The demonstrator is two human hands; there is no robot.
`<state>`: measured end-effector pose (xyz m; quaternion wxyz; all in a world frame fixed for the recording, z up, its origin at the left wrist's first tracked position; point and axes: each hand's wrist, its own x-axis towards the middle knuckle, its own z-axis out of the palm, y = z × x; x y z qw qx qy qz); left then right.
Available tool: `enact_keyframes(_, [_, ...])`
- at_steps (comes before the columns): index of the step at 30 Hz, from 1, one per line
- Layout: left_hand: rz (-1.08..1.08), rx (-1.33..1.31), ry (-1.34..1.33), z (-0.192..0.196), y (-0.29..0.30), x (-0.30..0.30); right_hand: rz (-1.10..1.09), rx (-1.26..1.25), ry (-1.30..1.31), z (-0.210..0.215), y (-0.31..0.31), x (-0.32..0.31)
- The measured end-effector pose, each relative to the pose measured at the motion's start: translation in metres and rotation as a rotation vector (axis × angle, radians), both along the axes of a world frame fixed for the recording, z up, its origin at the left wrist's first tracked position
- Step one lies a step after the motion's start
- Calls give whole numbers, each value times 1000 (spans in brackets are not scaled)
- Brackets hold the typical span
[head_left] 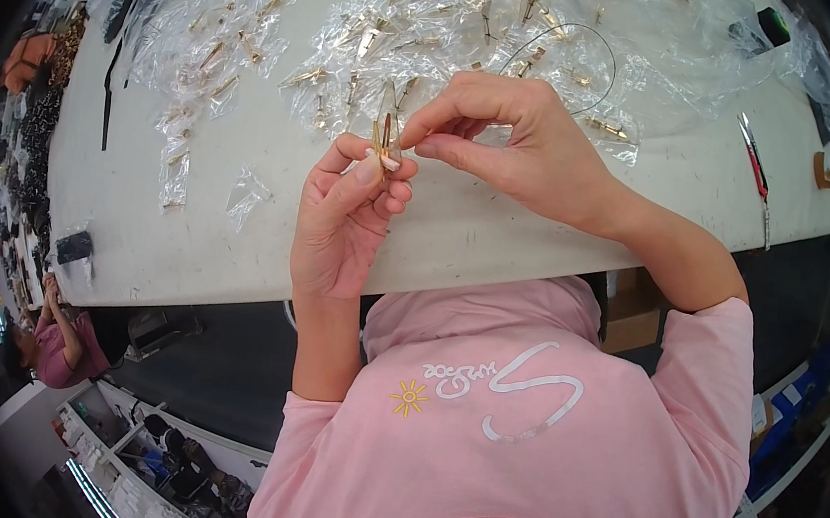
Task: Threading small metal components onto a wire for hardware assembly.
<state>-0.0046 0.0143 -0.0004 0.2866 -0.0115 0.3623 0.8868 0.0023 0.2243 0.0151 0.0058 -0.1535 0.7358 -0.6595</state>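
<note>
The left hand (344,214) pinches a small gold-coloured piece (386,146) upright between thumb and fingers, above the desk (125,256) near its front edge. The right hand (522,134) comes up just beside it, thumb and forefinger drawn close together at the piece's right side; whether they grip something thin or merely touch it, I can't tell. The likeliest trouble is a slip: the piece is small and narrow and the left hand appears to have it only by its lower end, so a sideways push from the right fingertips could tilt it or twist it out of the pinch. If it falls, it could land among the spread of clear plastic packets (427,26) just beyond the hands, where similar gold-coloured parts lie and crinkled, shiny film would make it hard to pick out; nearer the body, it could roll off the desk. The thin dark wire loop (614,70) lying over the packets behind the right hand might snag on the fingers or drag film along if the hand pulls back that way. Pressing too hard could also bend or scratch the slim metal, and the fingers crowding around it may hide poor alignment.
</note>
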Motion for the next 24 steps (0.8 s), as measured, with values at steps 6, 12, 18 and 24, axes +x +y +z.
enact_keyframes(6, [18,-68,70,-1,2,1,-1,8,0,-1,0,0])
enact_keyframes(12, [93,-288,243,4,9,8,30,-32,-45,-2,1,2])
enact_keyframes(18, [142,-416,349,5,15,9,110,-143,-191,-1,2,-1])
enact_keyframes(24, [188,-431,347,9,11,6,95,-161,-172,8,-4,-4])
